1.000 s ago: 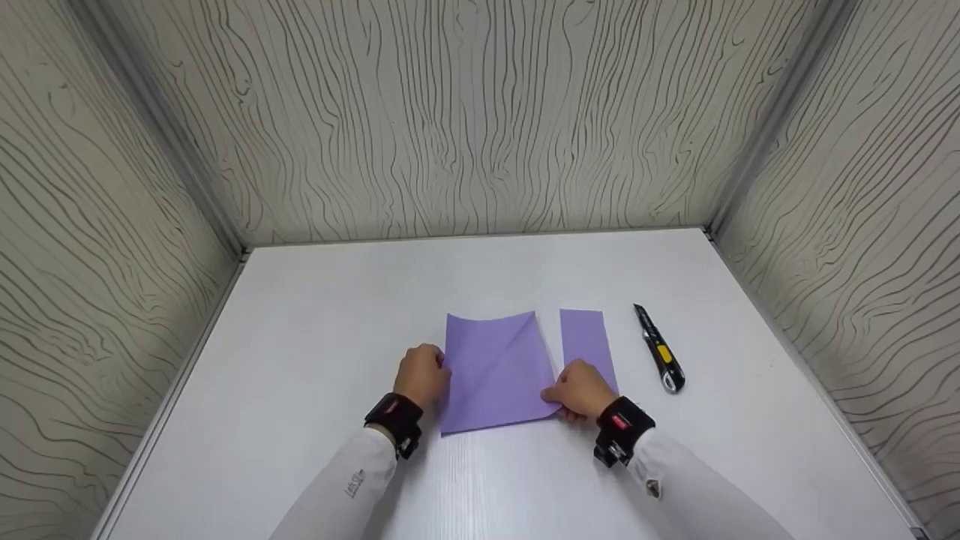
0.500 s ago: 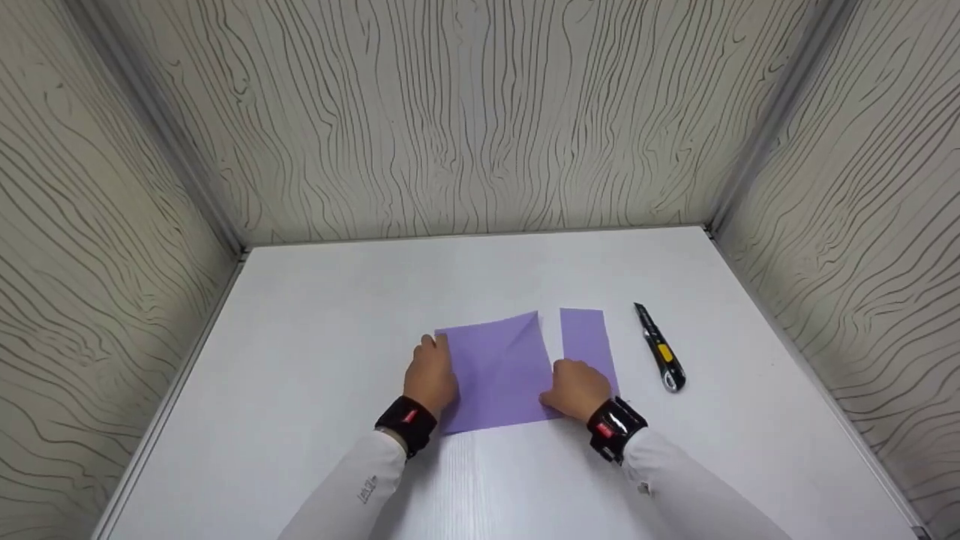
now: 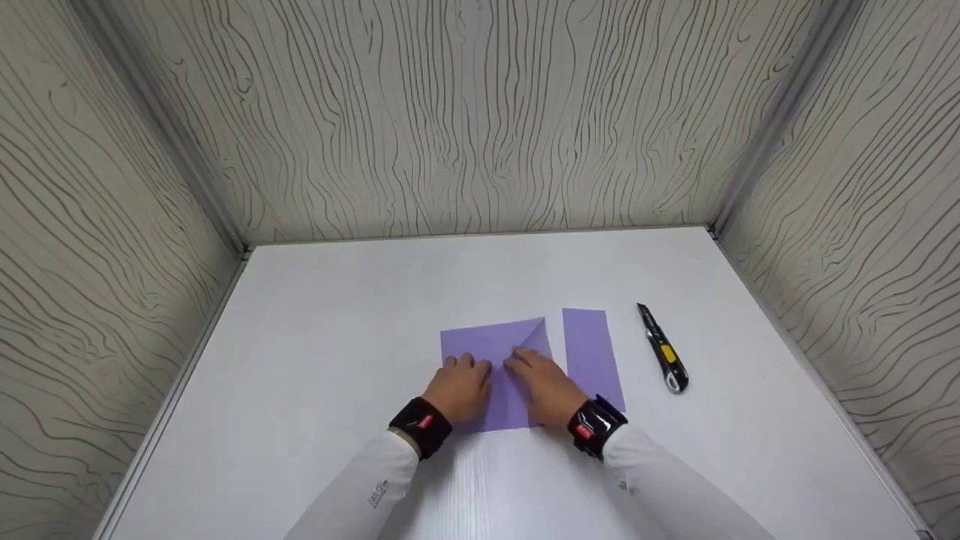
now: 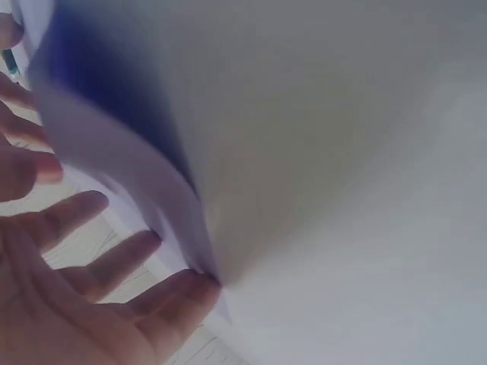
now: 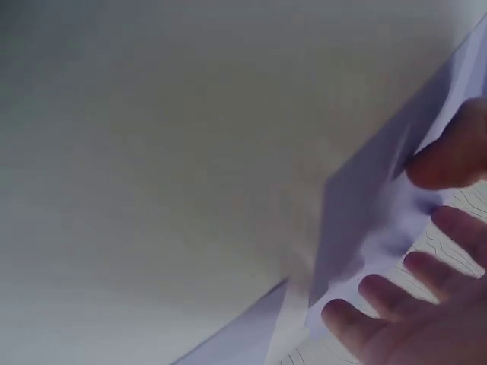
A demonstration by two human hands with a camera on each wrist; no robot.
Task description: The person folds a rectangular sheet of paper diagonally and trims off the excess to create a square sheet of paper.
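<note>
A square sheet of purple paper (image 3: pixel 480 341) lies on the white table, a diagonal crease running down from its far right corner. My left hand (image 3: pixel 459 388) rests on the sheet's left part, fingers reaching toward the middle. Opposite it, my right hand (image 3: pixel 546 388) touches the sheet near the crease with its fingertips. In the left wrist view, extended fingers (image 4: pixel 171 304) lie along the sheet's bowed near edge (image 4: pixel 137 152). The right wrist view has the thumb (image 5: pixel 449 156) and spread fingers at the paper (image 5: pixel 365 205).
Just right of the right hand lies a narrow purple paper strip (image 3: pixel 589 345). Farther right is a black and yellow utility knife (image 3: pixel 664 349), its tip pointing away. Wood-grain panels (image 3: pixel 465 120) enclose the white table (image 3: pixel 322 315) at the back and sides.
Both hands have moved inward from the sheet's left and right edges to its middle. The right hand has let go of the near right corner. The sheet's far edge now lies flatter.
</note>
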